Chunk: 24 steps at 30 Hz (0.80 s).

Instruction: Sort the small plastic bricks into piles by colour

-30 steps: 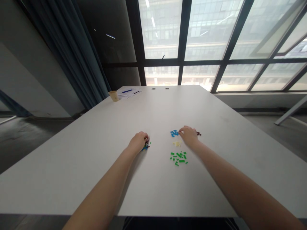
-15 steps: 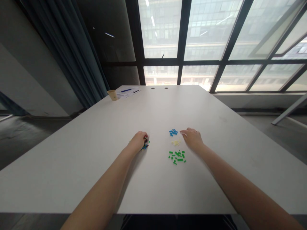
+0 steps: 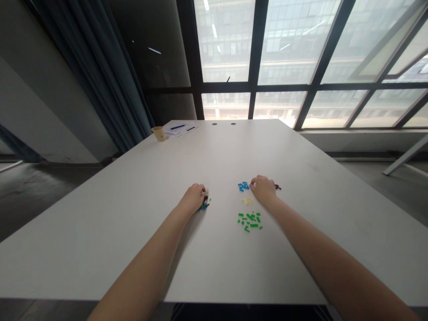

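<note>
My left hand curls over a mixed heap of small toy bricks, its fingers closed and partly hiding the heap. What its fingertips hold is too small to make out. My right hand has its thumb and fingers pinched together at the right edge of a group of blue bricks; anything between them is hidden. Nearer me lie pale yellow pieces, then a wider spread of green bricks. Dark reddish-brown pieces show just right of my right hand.
The white table stretches toward the windows. A tan paper cup stands at its far left, beside papers with a blue pen on them. A blue curtain hangs at the left.
My right hand has shifted slightly left to the edge of the blue bricks, its fingers now more curled. The dark pieces to its right have come into view. My left hand stays at the mixed heap.
</note>
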{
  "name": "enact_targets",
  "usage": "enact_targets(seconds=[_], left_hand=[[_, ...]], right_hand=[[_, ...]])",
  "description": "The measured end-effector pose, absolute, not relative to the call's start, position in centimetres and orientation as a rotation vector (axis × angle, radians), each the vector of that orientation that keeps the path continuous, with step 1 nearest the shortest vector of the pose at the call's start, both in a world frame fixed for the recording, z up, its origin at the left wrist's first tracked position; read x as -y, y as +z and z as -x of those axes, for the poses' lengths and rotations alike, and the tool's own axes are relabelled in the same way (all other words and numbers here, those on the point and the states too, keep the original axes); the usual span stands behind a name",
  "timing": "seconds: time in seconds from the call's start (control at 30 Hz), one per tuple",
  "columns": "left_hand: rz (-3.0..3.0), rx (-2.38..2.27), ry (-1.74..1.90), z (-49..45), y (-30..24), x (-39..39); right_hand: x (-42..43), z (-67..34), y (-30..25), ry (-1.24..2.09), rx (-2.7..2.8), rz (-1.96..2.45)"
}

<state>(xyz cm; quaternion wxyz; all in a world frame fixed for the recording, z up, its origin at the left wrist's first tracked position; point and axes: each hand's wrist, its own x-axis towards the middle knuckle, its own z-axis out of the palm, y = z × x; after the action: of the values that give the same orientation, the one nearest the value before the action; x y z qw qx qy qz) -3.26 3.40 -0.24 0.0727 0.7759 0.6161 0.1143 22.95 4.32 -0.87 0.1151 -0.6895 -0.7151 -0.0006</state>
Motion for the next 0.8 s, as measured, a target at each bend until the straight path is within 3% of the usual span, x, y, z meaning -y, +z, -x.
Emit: enact_targets(seconds=[0.53, 0.8], left_hand=[[-2.261, -1.786, 0.445, 3.5, 0.2, -3.5], [-2.266, -1.78, 0.422, 3.3, -0.8, -3.8]], right_hand=[[-2.0, -24.8, 1.4, 0.025, 2.0, 1.959], [0.6, -27.4, -0.7, 0.169, 1.911, 1.848]])
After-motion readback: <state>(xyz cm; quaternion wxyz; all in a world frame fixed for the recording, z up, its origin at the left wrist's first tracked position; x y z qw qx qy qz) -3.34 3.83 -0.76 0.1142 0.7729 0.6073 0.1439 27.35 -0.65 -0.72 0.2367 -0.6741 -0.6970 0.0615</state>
